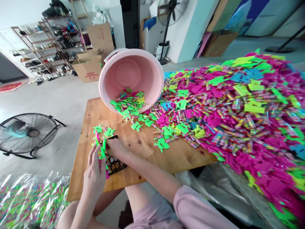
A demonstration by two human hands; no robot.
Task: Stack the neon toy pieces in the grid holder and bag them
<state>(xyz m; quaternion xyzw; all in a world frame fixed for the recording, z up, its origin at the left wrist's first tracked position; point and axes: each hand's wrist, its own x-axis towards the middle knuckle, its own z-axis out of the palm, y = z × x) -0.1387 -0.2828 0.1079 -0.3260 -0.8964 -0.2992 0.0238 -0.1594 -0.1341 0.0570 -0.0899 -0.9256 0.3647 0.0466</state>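
Observation:
My left hand (pixel 94 170) is closed around a bunch of bright green and pink plastic pieces (pixel 102 151), held upright at the left side of a black tray with holes (pixel 116 166). My right hand (pixel 114 148) is over the tray's far part, its fingers curled in close to the bunch. What those fingers hold, if anything, is hidden. Two loose green pieces (pixel 109 131) lie on the wooden table (pixel 140 156) just beyond my hands.
A pink basin (pixel 131 68) lies tipped on its side, green pieces spilling from its mouth. To the right rises a large heap of pink, green and blue pieces with small printed tubes (pixel 221 105). A floor fan (pixel 32 132) and a clear bag of pieces (pixel 33 203) are at left.

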